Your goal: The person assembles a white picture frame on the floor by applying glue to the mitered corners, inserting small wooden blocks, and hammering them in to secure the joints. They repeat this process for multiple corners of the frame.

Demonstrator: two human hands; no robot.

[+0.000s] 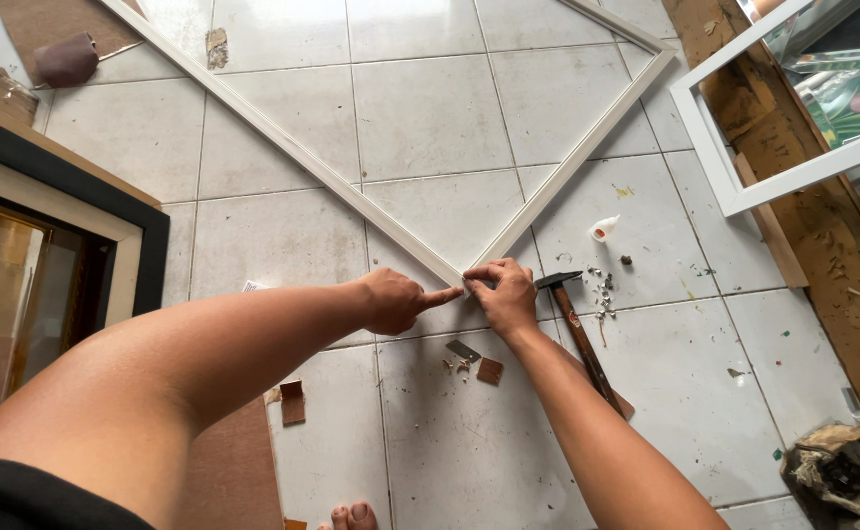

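A large white picture frame [312,167] lies flat on the tiled floor, its near corner [466,282] pointing toward me. My left hand [398,299] presses at that corner, index finger stretched out to touch it. My right hand [505,293] pinches the same corner from the other side, fingertips curled on the moulding. A hammer [575,329] with a wooden handle lies just right of my right hand.
Small metal pieces and nails [604,294] lie by the hammer head, with a small white glue bottle [603,229] beyond. Brown scraps [489,370] sit near my wrists. A black-and-cream frame [106,211] stands left, another white frame [734,157] at right. My toes [349,514] show below.
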